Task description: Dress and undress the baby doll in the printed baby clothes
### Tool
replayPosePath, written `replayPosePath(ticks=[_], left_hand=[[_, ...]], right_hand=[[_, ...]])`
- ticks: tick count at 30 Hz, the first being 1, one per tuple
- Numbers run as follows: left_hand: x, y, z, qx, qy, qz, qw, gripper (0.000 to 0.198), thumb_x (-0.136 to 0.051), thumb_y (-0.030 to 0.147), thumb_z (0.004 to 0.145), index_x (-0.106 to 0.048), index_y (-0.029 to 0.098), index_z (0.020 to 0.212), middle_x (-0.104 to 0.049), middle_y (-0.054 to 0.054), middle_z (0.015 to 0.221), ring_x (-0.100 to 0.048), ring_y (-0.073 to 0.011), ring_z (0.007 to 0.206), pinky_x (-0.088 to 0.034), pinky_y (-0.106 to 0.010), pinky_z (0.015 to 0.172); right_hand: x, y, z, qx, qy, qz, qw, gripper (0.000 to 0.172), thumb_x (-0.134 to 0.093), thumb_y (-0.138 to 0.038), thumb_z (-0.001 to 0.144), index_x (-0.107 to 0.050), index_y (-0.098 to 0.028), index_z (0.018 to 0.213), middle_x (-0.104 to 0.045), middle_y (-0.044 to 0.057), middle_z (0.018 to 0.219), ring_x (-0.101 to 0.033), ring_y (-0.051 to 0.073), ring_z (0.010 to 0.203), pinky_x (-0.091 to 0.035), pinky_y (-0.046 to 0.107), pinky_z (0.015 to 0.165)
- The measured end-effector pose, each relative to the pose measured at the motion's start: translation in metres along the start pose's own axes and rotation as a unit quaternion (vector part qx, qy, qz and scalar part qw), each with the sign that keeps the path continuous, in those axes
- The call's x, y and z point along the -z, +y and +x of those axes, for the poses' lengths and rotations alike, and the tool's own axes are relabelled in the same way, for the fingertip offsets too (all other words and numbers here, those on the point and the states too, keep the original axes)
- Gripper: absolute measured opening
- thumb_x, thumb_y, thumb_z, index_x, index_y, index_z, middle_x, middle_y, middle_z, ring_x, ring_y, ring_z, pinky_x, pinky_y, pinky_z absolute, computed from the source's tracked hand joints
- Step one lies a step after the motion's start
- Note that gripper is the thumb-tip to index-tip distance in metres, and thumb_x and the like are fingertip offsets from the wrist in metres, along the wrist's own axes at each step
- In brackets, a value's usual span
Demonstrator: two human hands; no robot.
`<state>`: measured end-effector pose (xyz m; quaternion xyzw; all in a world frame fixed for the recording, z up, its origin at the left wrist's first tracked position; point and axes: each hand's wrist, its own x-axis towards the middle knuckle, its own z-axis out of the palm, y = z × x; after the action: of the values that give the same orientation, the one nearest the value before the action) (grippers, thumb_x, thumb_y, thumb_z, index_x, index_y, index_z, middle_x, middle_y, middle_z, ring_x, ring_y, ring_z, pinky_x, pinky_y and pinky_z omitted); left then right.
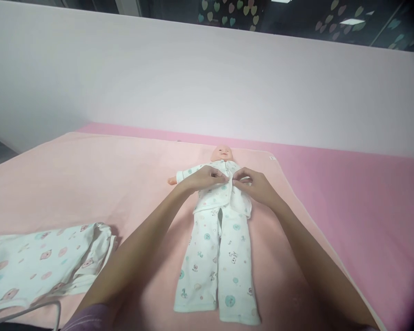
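A baby doll (222,152) lies on its back on a peach mat, its head at the far end. It wears a white printed jacket (212,197) and matching trousers (236,257) laid straight toward me. Both my hands are at the jacket's front opening, over the doll's chest. My left hand (209,178) pinches the edge on the left side. Opposite it, my right hand (252,183) pinches the other edge, the fingertips of both nearly meeting. Whether a fastener sits between the fingers is too small to tell. One doll hand (172,180) sticks out of the left sleeve.
On the left lies a folded white printed cloth (44,262), with a thin grey cable or tube (37,307) near it. The peach mat (72,184) covers a pink surface (359,207). A white wall panel (207,82) rises behind, under dark glass with heart shapes.
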<state>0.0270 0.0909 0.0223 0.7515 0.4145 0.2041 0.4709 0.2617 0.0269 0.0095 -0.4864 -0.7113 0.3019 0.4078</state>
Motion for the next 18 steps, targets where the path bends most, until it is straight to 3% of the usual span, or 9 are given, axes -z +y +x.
replayPosePath(ticks=[5, 9, 15, 18], left_hand=[[-0.002, -0.003, 0.002, -0.004, 0.013, -0.004, 1.000, 0.032, -0.076, 0.052, 0.077, -0.081, 0.021, 0.085, -0.073, -0.004, 0.086, -0.066, -0.0240, 0.089, -0.051, -0.032, 0.078], [-0.002, -0.003, 0.001, -0.007, 0.004, -0.023, 1.000, 0.032, -0.076, 0.052, 0.079, -0.081, 0.021, 0.087, -0.076, -0.004, 0.093, -0.067, -0.0241, 0.096, -0.050, -0.031, 0.081], [-0.004, 0.001, -0.005, -0.010, -0.003, -0.022, 1.000, 0.030, -0.077, 0.051, 0.081, -0.080, 0.021, 0.083, -0.074, -0.003, 0.088, -0.064, -0.0209, 0.086, -0.045, -0.030, 0.072], [-0.015, 0.001, -0.005, -0.009, 0.032, -0.008, 0.999, 0.031, -0.080, 0.051, 0.079, -0.081, 0.021, 0.086, -0.067, -0.002, 0.079, -0.057, -0.0171, 0.074, -0.038, -0.029, 0.064]], right_hand=[[-0.013, 0.008, -0.003, 0.015, 0.057, 0.008, 0.998, 0.024, -0.080, -0.046, 0.089, -0.079, -0.027, 0.103, -0.079, 0.004, 0.109, -0.074, 0.024, 0.100, -0.063, 0.041, 0.091], [-0.022, 0.012, -0.005, 0.043, 0.093, -0.013, 0.995, 0.018, -0.079, -0.043, 0.089, -0.080, -0.026, 0.097, -0.080, 0.004, 0.102, -0.075, 0.025, 0.095, -0.063, 0.043, 0.090], [-0.031, 0.013, -0.007, 0.083, 0.106, -0.115, 0.984, 0.006, -0.073, -0.031, 0.092, -0.071, -0.026, 0.093, -0.075, 0.004, 0.095, -0.070, 0.025, 0.086, -0.059, 0.044, 0.081], [-0.033, 0.016, -0.006, 0.089, 0.105, -0.134, 0.981, 0.006, -0.066, -0.026, 0.094, -0.065, -0.026, 0.088, -0.072, 0.005, 0.093, -0.067, 0.025, 0.086, -0.055, 0.042, 0.079]])
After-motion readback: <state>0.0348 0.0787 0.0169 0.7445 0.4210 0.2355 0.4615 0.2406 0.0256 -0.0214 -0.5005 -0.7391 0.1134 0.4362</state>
